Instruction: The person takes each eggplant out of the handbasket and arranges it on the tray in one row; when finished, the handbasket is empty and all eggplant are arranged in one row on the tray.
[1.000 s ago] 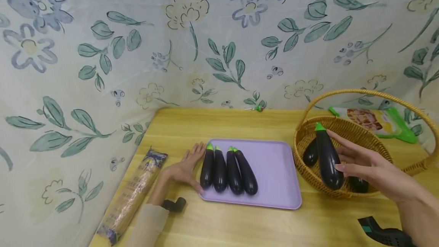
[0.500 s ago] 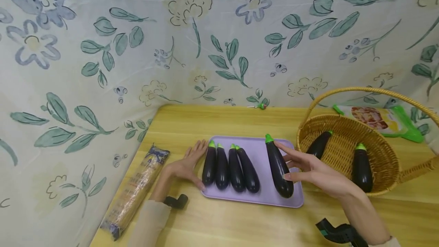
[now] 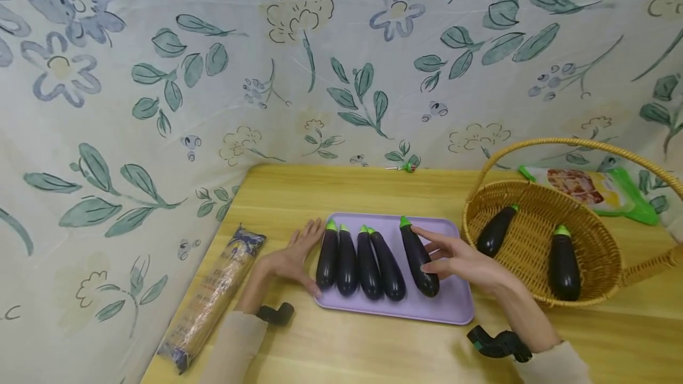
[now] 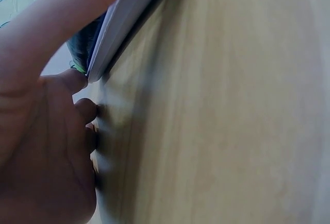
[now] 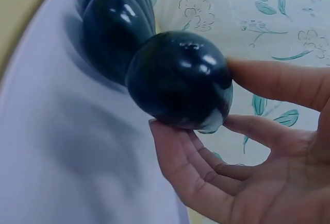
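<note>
My right hand (image 3: 461,261) grips an eggplant (image 3: 418,259) with a green cap between thumb and fingers. In the right wrist view this eggplant (image 5: 178,80) hangs just above the lilac tray (image 5: 46,147), its shadow on the surface below. Several more eggplants (image 3: 368,268) lie side by side on the left half of the tray (image 3: 453,301). At the tray's left edge my left hand (image 3: 290,262) rests with fingers spread, the thumb at the near left corner. The left wrist view shows that hand (image 4: 46,141) against the tray's side; its fingertips are partly hidden.
Right of the tray stands a wicker basket (image 3: 525,248) with a tall handle, holding two eggplants (image 3: 564,265). Behind it lies a green food packet (image 3: 613,191). A long clear package (image 3: 213,301) lies at left. A small green item (image 3: 409,167) sits at the table's back edge.
My right hand has carried the eggplant from over the basket leftward to above the tray, close to the row. My left hand has stayed at the tray's edge.
</note>
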`<action>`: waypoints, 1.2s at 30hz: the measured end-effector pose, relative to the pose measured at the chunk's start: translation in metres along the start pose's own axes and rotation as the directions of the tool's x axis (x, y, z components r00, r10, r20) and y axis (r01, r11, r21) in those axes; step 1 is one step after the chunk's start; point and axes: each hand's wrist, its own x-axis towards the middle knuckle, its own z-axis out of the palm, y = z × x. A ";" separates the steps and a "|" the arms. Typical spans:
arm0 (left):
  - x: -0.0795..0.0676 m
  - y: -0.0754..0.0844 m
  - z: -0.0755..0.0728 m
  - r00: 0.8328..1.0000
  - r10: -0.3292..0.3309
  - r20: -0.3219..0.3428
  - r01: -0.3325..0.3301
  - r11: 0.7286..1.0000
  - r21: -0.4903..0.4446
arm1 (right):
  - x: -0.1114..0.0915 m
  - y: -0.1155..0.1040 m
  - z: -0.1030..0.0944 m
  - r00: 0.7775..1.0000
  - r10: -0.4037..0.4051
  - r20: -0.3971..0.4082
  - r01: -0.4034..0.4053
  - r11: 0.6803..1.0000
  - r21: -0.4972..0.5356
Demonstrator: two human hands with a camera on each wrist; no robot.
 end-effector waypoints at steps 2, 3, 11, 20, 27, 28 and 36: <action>-0.001 0.001 0.000 1.000 -0.001 -0.001 0.001 1.000 -0.001 | 0.004 0.003 0.002 1.000 0.014 -0.002 -0.014 1.000 -0.008; -0.001 0.000 0.000 1.000 0.000 -0.003 0.000 1.000 0.000 | 0.005 0.004 0.003 1.000 0.020 -0.007 -0.020 1.000 -0.014; 0.001 -0.001 -0.002 1.000 0.014 -0.013 -0.014 1.000 0.010 | 0.017 0.007 0.007 0.996 0.067 -0.061 -0.073 0.993 -0.095; 0.000 -0.002 -0.001 1.000 0.006 -0.012 -0.006 1.000 0.002 | 0.028 0.013 0.013 0.999 0.030 -0.023 -0.032 0.993 -0.111; 0.002 -0.001 0.000 1.000 -0.003 -0.004 0.003 1.000 0.012 | 0.030 0.014 0.013 0.999 0.032 -0.007 -0.033 0.995 -0.094; 0.002 -0.001 0.000 1.000 -0.004 -0.002 0.005 1.000 0.013 | 0.030 0.014 0.012 1.000 0.028 -0.001 -0.028 0.995 -0.092; 0.001 0.001 0.000 1.000 -0.002 0.002 0.002 1.000 0.009 | 0.032 0.017 0.011 0.999 0.007 0.031 -0.004 0.996 -0.087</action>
